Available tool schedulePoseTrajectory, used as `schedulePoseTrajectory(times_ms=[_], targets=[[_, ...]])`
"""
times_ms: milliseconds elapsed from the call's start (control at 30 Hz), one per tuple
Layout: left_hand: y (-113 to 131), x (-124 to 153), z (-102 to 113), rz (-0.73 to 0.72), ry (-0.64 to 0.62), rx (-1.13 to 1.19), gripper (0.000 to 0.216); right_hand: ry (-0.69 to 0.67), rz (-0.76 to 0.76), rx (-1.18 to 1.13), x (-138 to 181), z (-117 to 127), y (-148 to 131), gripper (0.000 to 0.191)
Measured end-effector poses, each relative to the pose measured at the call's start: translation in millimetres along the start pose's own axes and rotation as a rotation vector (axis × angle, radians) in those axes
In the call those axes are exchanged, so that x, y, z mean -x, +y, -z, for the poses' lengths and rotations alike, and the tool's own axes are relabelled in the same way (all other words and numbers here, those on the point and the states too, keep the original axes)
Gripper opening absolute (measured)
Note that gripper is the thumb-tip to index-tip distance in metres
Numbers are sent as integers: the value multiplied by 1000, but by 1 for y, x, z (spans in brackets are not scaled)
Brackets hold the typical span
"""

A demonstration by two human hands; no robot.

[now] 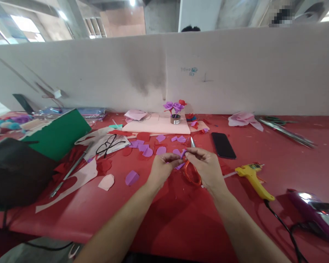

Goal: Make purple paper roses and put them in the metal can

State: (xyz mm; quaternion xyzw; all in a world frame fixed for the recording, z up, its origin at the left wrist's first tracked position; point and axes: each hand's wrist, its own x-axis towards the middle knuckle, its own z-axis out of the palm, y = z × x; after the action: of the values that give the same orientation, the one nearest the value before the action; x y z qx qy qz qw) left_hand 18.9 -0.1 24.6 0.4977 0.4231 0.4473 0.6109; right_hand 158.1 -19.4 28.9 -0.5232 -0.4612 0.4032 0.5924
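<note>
Between my two hands is a small rolled or folded piece of purple paper (183,153). My left hand (163,167) pinches it from the left, thumb and fingers closed. From the other side, the fingertips of my right hand (204,166) are closed on it too. Under and beside my right hand lie scissors with orange handles (192,176), partly covered by the hand. Cut purple paper petals (146,150) are scattered left of and behind my hands. One larger purple petal (132,178) lies nearer the front left, by a pale pink petal (106,182).
Paper flowers (174,106) stand in a small pot (175,119) at the back. Right of my hands are a black phone (223,145), a yellow glue gun (254,179) with its cord and a purple device (315,215). Eyeglasses (109,144) and a black bag (19,171) are left.
</note>
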Motion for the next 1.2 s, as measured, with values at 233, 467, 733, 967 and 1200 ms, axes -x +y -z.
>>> schedulePoseTrajectory(times_ms=[233, 467, 733, 967, 1200], targets=[[-1, 0, 1, 51, -28, 90, 11, -3, -58, -95, 0, -1, -2, 17], [-2, 0, 1, 39, -59, 82, 11, -26, -32, -41, 0, 0, -1, 18], [-2, 0, 1, 48, -53, 54, 15, -22, 102, 167, 3, 1, -3, 17], [-4, -2, 2, -61, 34, -97, 18, 25, 143, 316, 7, -1, -11, 15], [-4, -2, 1, -48, -25, -11, 16, 1, 81, 203, 4, 0, -6, 14]])
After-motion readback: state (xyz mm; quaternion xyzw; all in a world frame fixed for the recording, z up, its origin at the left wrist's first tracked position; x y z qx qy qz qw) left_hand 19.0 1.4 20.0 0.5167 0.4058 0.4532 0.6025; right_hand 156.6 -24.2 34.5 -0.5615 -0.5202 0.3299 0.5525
